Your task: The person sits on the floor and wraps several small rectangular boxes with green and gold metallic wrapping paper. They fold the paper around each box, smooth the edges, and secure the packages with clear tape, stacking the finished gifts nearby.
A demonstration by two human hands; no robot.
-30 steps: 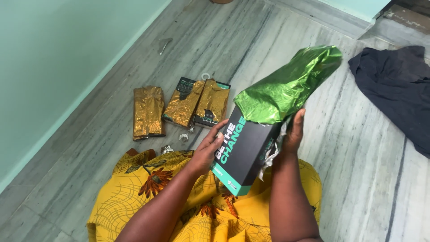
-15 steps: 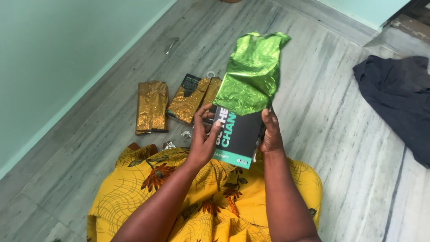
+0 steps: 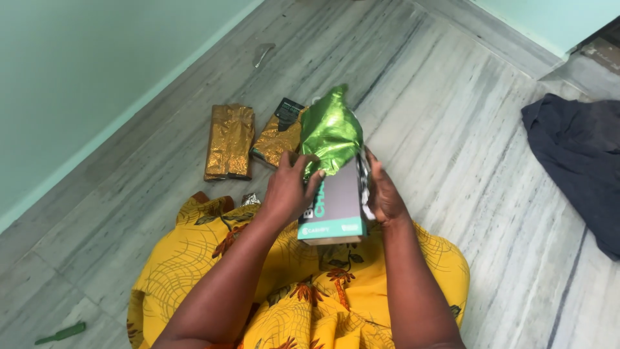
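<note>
Tilted flatter since earlier, dark box (image 3: 339, 203) sits over lap, six o'clock. Left hand (image 3: 287, 190) and right hand (image 3: 382, 194) clasp its sides. Stiff, light; green foil (image 3: 330, 132) crumples, likely slippery.

Even, soft daylight, fairly bright; source not in frame. Shadows faint, only a weak one under the dark cloth (image 3: 578, 161) on the marble floor (image 3: 452, 116). Sharp glints on the green foil (image 3: 330, 129) and gold packets (image 3: 229, 142). Focus decent throughout, slight softness on both hands. Mild wide-angle stretch toward the corners
</note>
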